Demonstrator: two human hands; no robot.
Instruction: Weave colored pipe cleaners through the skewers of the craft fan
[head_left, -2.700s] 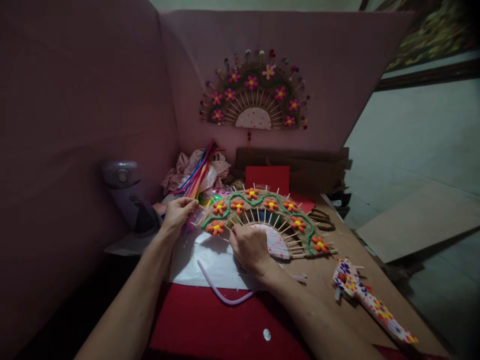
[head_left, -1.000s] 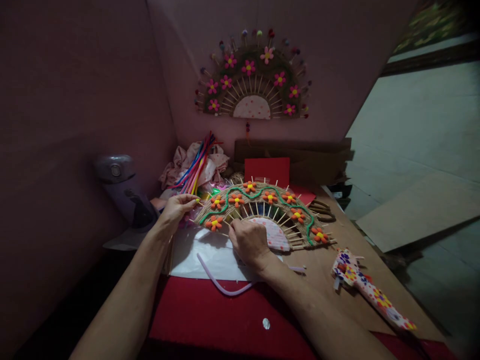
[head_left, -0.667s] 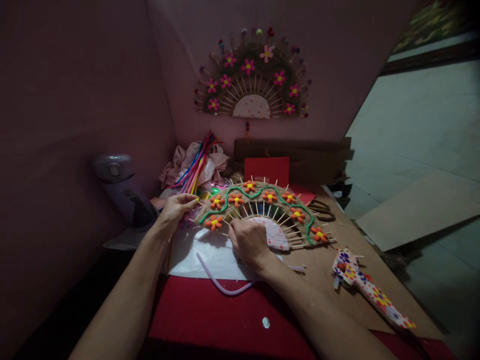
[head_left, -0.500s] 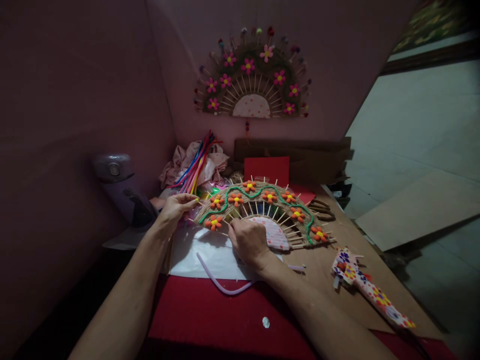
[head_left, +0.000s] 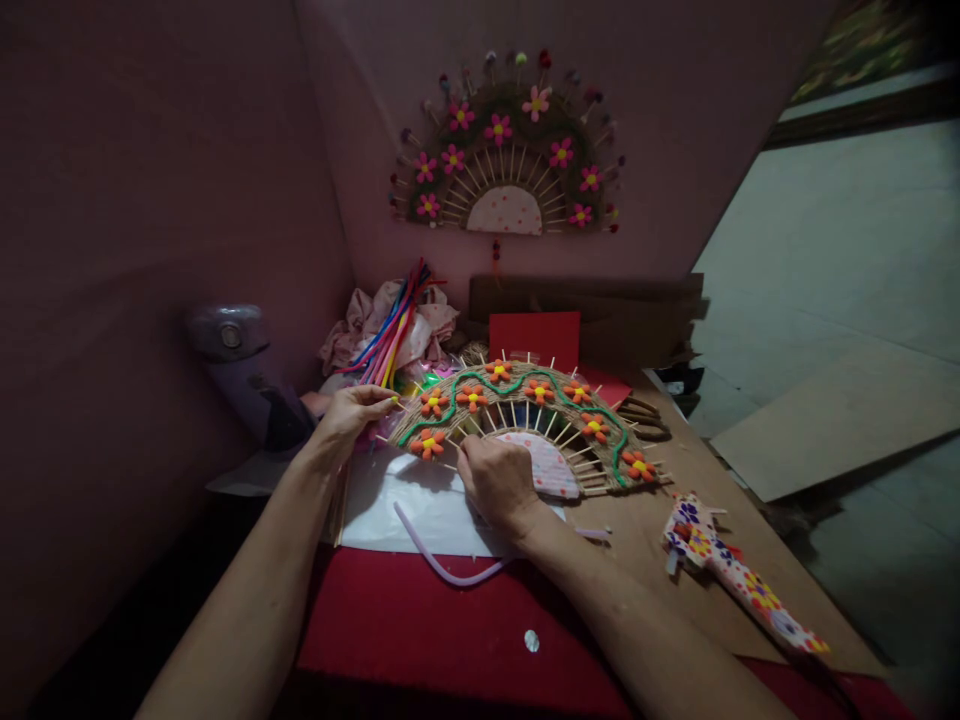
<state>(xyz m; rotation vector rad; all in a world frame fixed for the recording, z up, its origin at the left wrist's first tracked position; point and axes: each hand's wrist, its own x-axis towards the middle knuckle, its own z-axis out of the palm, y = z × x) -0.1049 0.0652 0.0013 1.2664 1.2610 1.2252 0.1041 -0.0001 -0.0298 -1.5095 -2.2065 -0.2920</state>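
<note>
Fan [head_left: 507,395], held over the surface [head_left: 420,635]; grips unchanged.
Left hand [head_left: 346,420] pinching a yellow bit [head_left: 395,400] by a stick tip [head_left: 403,407]; right hand [head_left: 499,485] closed over the base [head_left: 553,468]; work seemingly lingering there.

A tumbler [head_left: 244,365] stands left — a frame [head_left: 862,117], upper right.

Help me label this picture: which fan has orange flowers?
The lower fan, partly behind the right hand: its flowers are orange; the upper fan has pink ones.
</note>
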